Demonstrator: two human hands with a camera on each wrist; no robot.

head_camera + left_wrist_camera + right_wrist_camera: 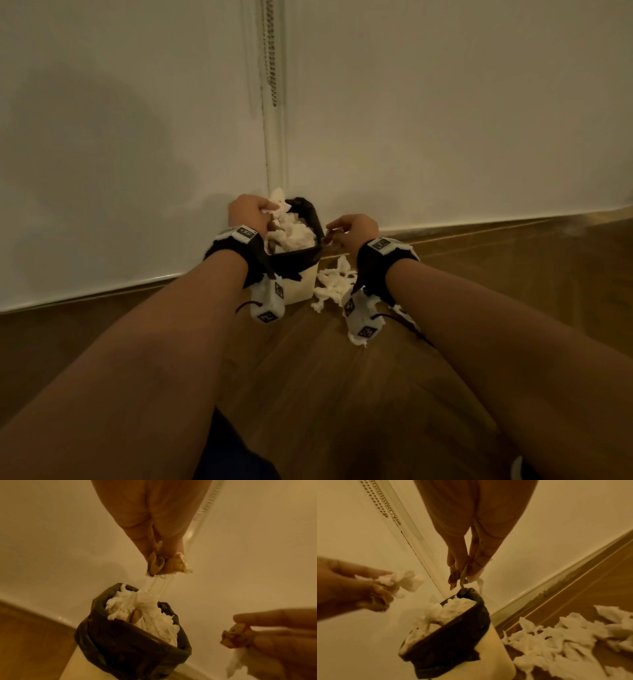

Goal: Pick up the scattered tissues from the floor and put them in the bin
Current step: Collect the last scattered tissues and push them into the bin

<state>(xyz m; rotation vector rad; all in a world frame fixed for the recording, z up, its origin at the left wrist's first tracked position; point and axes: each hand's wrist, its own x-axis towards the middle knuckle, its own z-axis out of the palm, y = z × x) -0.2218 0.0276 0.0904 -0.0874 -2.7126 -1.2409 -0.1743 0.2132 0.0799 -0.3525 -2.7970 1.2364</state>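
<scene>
A small cream bin (303,286) with a black liner (294,260) stands against the wall, heaped with white tissues (294,234). My left hand (270,209) hovers over its far left corner and pinches a crumpled tissue (404,581). In the left wrist view that tissue (147,599) stretches down into the heap from my left hand (164,566). My right hand (332,233) is at the bin's right rim. Its fingers (453,577) pinch a small tissue scrap (479,583) just above the liner's corner. More tissues (332,284) lie scattered on the floor right of the bin.
A white wall (445,120) with a skirting board (479,224) runs behind the bin. A vertical pipe (275,154) and a bead chain (272,51) hang above it. Wooden floor (308,377) stretches toward me, with my knee (233,455) at the bottom.
</scene>
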